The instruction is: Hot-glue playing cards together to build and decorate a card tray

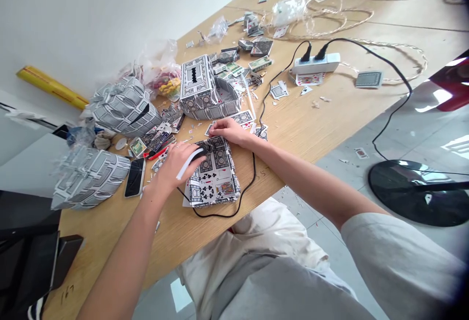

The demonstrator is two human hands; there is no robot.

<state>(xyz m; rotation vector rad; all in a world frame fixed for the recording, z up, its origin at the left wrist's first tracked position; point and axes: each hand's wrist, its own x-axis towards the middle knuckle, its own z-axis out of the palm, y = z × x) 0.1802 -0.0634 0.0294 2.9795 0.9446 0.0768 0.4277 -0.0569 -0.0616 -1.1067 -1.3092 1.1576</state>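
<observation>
A flat panel of joined playing cards [214, 181] lies near the front edge of the wooden table [330, 110]. My left hand [175, 164] is closed round a white and black tool [191, 159], whose tip rests on the panel's upper left part. A black cord [252, 173] runs from the tool round the panel. My right hand [227, 130] presses down on the panel's far edge, fingers curled together on the cards.
Box shapes made of cards stand behind [205, 88] and to the left [122, 107], [88, 176]. A phone [135, 177] lies beside my left hand. A power strip [315, 63], loose cards, card packs and coiled cables cover the far table. A black round base [417, 190] stands on the floor.
</observation>
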